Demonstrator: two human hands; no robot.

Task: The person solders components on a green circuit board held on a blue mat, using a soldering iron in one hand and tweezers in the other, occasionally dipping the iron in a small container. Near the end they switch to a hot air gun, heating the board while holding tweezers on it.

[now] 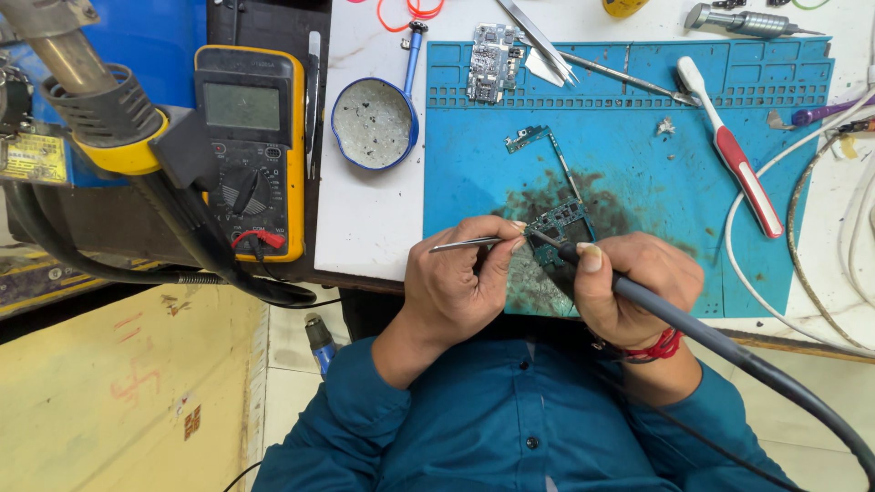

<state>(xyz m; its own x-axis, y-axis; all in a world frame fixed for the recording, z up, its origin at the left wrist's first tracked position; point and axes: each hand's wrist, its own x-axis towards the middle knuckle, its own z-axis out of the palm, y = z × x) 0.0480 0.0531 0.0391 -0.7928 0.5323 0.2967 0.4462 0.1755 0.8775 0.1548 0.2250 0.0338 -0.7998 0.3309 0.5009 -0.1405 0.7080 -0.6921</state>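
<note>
My left hand (460, 278) pinches a pair of thin metal tweezers (465, 243), whose tips reach toward a small green circuit board (563, 221) on the blue work mat (638, 164). My right hand (629, 287) grips a soldering iron (583, 260) with a dark handle, its tip touching the board's near edge. The iron's thick grey cable (775, 374) runs off past my right forearm. Both hands rest at the mat's stained front part.
A yellow multimeter (246, 146) lies left, beside a hot-air gun nozzle (100, 109). A blue round tin (374, 123), another circuit board (492, 62), spare tweezers (538, 41), a red-and-white toothbrush (734, 155) and white cables (802, 228) surround the mat.
</note>
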